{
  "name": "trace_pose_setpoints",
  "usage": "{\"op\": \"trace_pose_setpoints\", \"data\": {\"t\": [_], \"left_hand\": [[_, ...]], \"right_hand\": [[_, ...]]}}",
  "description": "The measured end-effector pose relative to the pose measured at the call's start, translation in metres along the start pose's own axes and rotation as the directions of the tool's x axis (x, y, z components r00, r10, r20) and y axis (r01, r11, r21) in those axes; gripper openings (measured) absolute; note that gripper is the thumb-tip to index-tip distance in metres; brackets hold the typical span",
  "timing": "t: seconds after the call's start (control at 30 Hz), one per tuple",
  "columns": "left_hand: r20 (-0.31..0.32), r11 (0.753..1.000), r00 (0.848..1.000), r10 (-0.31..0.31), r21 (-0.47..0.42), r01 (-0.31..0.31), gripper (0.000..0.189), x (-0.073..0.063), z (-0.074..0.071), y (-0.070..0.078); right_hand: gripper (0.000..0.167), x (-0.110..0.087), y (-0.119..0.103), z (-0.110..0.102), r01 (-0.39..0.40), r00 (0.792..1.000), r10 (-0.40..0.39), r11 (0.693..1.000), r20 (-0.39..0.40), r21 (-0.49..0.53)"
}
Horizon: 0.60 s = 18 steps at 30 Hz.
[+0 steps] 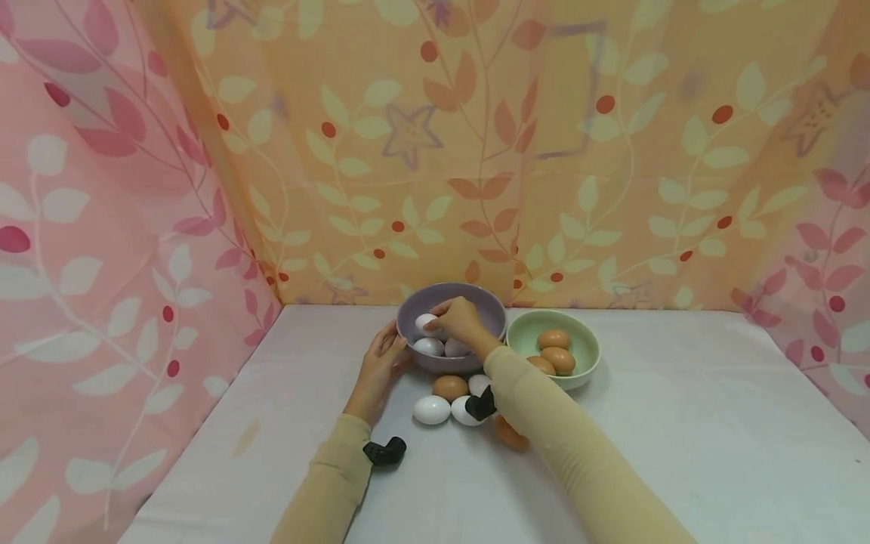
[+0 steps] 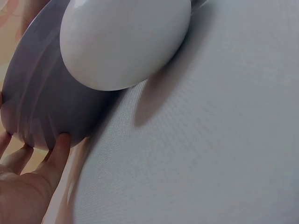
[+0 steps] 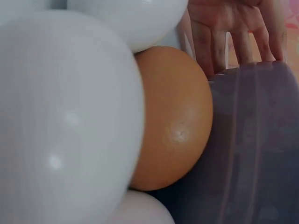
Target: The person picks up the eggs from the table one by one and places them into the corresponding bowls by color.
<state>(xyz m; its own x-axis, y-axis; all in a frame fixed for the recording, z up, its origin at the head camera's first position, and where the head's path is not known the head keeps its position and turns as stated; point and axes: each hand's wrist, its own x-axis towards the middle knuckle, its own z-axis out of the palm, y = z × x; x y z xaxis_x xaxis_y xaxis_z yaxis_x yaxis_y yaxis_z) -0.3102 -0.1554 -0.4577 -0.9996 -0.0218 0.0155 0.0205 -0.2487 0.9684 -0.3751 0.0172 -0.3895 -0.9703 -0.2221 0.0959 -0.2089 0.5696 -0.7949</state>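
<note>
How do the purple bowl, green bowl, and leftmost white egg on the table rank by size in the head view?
1. Purple bowl
2. Green bowl, partly hidden by the right sleeve
3. Leftmost white egg, clearly smallest

Reaches the left arm (image 1: 326, 472) and right arm (image 1: 578, 446), both sleeved, up from the bottom edge of the head view. Holds the left hand (image 1: 379, 366) left of centre, fingers extended. Angles the right hand (image 1: 460, 321) leftward, slightly higher, fingertips curled and pinching.
</note>
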Motion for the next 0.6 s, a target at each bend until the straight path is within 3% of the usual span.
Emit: {"op": "trace_pose_setpoints", "data": {"t": [0.33,0.6], "left_hand": [[0.006,1.000,1.000,0.010,-0.013,-0.010,0.055,-0.0012,0.0019,0.0022],[0.005,1.000,1.000,0.002,-0.016,-0.002,0.053,-0.0009,0.0000,0.0004]], "right_hand": [[0.031,-0.0017,0.0055,0.0080,0.047,0.998,-0.045,0.997,0.042,-0.057],[0.038,-0.0036,0.0032,0.0092,0.031,0.998,-0.024,0.991,0.055,-0.129]]}}
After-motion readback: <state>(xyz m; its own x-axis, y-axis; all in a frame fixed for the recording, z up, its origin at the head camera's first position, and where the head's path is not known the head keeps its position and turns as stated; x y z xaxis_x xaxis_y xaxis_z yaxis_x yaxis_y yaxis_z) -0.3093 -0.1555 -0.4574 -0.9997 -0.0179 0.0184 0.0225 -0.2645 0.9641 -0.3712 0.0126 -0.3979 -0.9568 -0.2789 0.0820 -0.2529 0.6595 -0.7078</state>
